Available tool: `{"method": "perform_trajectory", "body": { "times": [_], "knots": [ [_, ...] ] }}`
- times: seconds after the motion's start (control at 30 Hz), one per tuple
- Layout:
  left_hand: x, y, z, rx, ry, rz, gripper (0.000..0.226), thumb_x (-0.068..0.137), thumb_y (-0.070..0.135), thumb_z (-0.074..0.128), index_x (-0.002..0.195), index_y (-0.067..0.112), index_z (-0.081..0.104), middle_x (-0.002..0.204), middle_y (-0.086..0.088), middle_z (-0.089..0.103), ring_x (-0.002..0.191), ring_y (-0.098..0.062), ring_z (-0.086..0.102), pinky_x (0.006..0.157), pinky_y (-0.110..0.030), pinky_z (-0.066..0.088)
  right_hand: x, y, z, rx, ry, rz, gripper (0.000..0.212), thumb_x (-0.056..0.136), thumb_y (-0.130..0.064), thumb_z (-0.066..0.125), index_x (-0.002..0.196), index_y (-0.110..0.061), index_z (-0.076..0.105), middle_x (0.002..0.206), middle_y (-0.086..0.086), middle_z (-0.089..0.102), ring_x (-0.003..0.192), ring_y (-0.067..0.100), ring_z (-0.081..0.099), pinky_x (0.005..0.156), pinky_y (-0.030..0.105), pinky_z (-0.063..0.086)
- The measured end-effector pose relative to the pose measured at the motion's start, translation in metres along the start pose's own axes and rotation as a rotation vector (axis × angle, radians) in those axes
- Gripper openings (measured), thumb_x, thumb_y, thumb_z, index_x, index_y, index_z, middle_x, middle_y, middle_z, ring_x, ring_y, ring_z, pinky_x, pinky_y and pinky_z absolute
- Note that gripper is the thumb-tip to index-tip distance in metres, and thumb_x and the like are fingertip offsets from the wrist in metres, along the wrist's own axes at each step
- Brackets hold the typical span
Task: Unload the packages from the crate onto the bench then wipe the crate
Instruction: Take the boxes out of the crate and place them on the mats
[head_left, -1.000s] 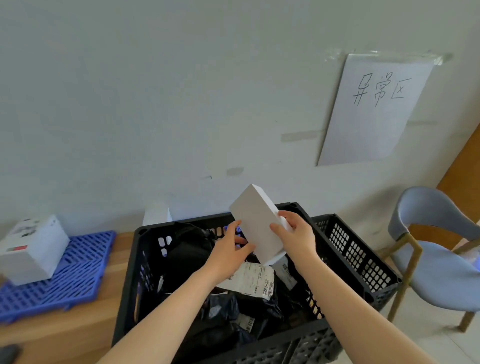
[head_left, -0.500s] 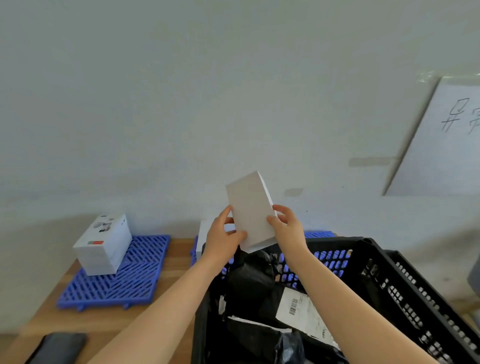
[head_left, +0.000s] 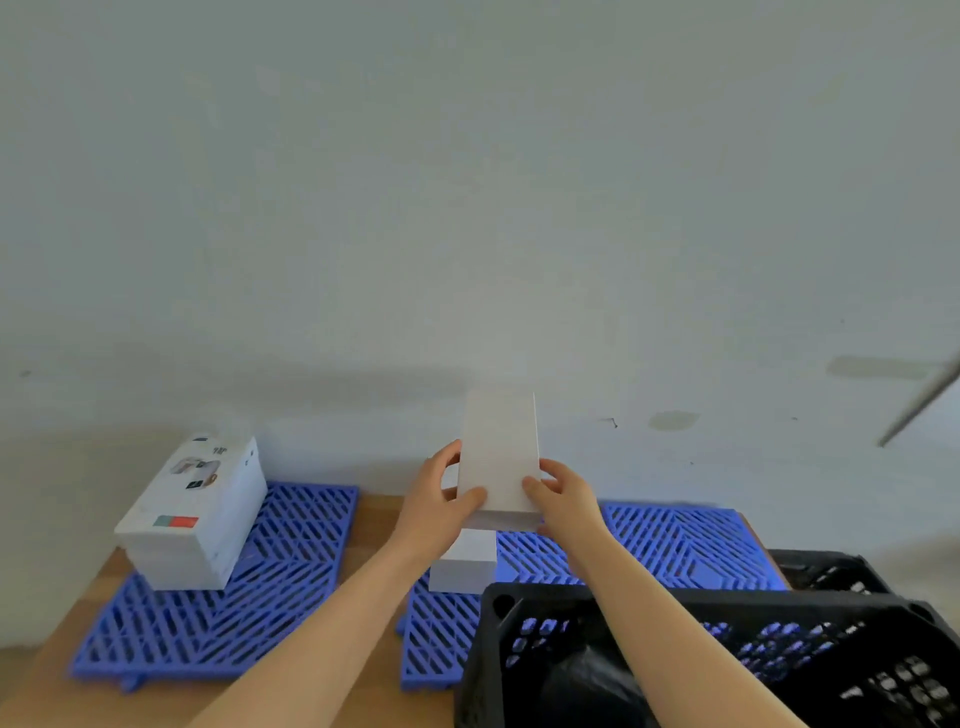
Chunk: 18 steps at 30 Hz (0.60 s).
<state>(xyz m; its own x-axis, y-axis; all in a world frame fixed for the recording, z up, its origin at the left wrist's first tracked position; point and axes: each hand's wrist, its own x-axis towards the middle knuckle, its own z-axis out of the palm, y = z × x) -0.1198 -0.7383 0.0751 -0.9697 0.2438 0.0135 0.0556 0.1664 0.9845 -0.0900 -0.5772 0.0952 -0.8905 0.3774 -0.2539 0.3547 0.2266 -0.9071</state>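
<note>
I hold a plain white box (head_left: 500, 457) between both hands, above the bench near the wall. My left hand (head_left: 439, 501) grips its left edge and my right hand (head_left: 563, 496) grips its right edge. Just below it a second white box (head_left: 464, 564) lies on the right blue grid mat (head_left: 670, 545). The black crate (head_left: 727, 660) fills the lower right, with a dark bag (head_left: 587, 686) inside. The wooden bench (head_left: 374, 519) runs under the mats.
A larger white printed box (head_left: 195, 514) sits on the left blue grid mat (head_left: 218, 618). The grey wall stands right behind the bench. A taped paper's edge (head_left: 919, 405) shows at the far right.
Both hands have carried the white box out of the crate and leftward over the right blue mat. My view has swung left, so the crate now sits at the lower right.
</note>
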Motion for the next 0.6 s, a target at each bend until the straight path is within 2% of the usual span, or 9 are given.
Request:
{"method": "perform_trajectory", "body": {
  "times": [0.07,0.17,0.23,0.33,0.43,0.5,0.6],
  "knots": [
    [0.011,-0.024,-0.002,0.027,-0.015,-0.041,0.054,0.091,0.013,0.066,0.138,0.029,0.045,0.133,0.009,0.051,0.109,-0.007,0.058,0.073,-0.016,0.05,0.017,0.012,0.011,-0.015,-0.021,0.055,0.042,0.094,-0.023,0.055,0.134,-0.02,0.048,0.118,0.006,0.062,0.102,0.024,0.061,0.087,0.049,0.054],
    [0.022,-0.057,-0.003,0.05,-0.035,-0.092,0.062,0.088,0.017,0.07,0.143,0.029,0.043,0.136,0.008,0.049,0.124,-0.012,0.051,0.091,-0.028,0.053,0.038,0.028,0.025,-0.054,-0.042,0.136,0.037,0.093,-0.018,0.056,0.13,-0.018,0.05,0.11,0.008,0.062,0.1,0.029,0.062,0.083,0.051,0.055],
    [0.027,-0.073,-0.003,0.06,-0.045,-0.13,0.065,0.088,0.019,0.071,0.145,0.026,0.041,0.139,0.006,0.047,0.128,-0.012,0.048,0.1,-0.036,0.05,0.049,0.037,0.033,-0.088,-0.058,0.174,0.034,0.093,-0.015,0.055,0.127,-0.018,0.051,0.109,0.009,0.063,0.099,0.032,0.063,0.08,0.054,0.055],
    [0.035,-0.089,-0.003,0.078,-0.06,-0.161,0.063,0.09,0.022,0.069,0.146,0.023,0.04,0.142,0.006,0.043,0.125,-0.011,0.047,0.102,-0.03,0.047,0.065,0.046,0.044,-0.127,-0.091,0.205,0.032,0.093,-0.014,0.053,0.125,-0.016,0.052,0.116,0.008,0.062,0.101,0.029,0.061,0.081,0.056,0.055],
    [0.043,-0.101,-0.003,0.084,-0.06,-0.166,0.059,0.091,0.023,0.068,0.144,0.023,0.042,0.141,0.006,0.042,0.119,-0.007,0.046,0.096,-0.02,0.043,0.078,0.05,0.052,-0.137,-0.123,0.249,0.034,0.094,-0.011,0.05,0.128,-0.014,0.048,0.122,0.007,0.057,0.106,0.026,0.058,0.083,0.048,0.056],
    [0.048,-0.108,-0.004,0.076,-0.062,-0.184,0.059,0.091,0.023,0.068,0.144,0.024,0.042,0.143,0.005,0.044,0.119,-0.007,0.047,0.098,-0.021,0.043,0.083,0.051,0.056,-0.148,-0.142,0.278,0.035,0.095,-0.009,0.048,0.13,-0.012,0.045,0.125,0.008,0.054,0.108,0.026,0.056,0.085,0.046,0.055],
    [0.052,-0.119,-0.006,0.098,-0.086,-0.207,0.061,0.09,0.028,0.069,0.144,0.028,0.041,0.146,0.005,0.044,0.124,-0.012,0.05,0.105,-0.033,0.046,0.089,0.056,0.063,-0.195,-0.191,0.302,0.041,0.092,-0.005,0.048,0.132,-0.01,0.042,0.124,0.009,0.053,0.109,0.027,0.056,0.089,0.048,0.053]
  ]
}}
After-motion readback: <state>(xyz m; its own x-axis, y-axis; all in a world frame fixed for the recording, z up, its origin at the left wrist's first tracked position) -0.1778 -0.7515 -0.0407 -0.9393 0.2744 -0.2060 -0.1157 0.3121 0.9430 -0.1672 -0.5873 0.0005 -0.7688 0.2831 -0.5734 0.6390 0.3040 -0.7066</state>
